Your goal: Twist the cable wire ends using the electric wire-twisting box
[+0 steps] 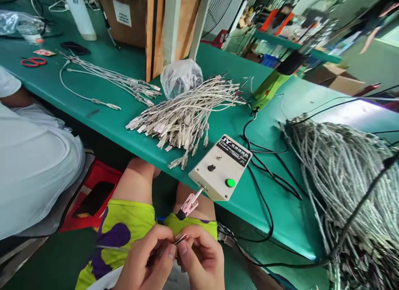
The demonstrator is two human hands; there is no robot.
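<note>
Low in the picture, over my lap, my left hand (149, 261) and my right hand (202, 256) meet fingertip to fingertip. Both pinch the metal plug end of a thin silver cable (181, 239), whose wire runs off to the left from my left hand. Just above them a pink clip on a metal rod (190, 204) sticks out of a beige control box (221, 167) with a green button (230, 182), standing at the green table's (280, 215) near edge.
A heap of short silver USB cables (187, 115) lies mid-table, a big tangle of cables (343, 186) at right, another bundle (118, 80) at left. Black wires cross the table. A person in white (31, 165) sits at left beside a red stool (93, 194). Red scissors (33, 62) lie far left.
</note>
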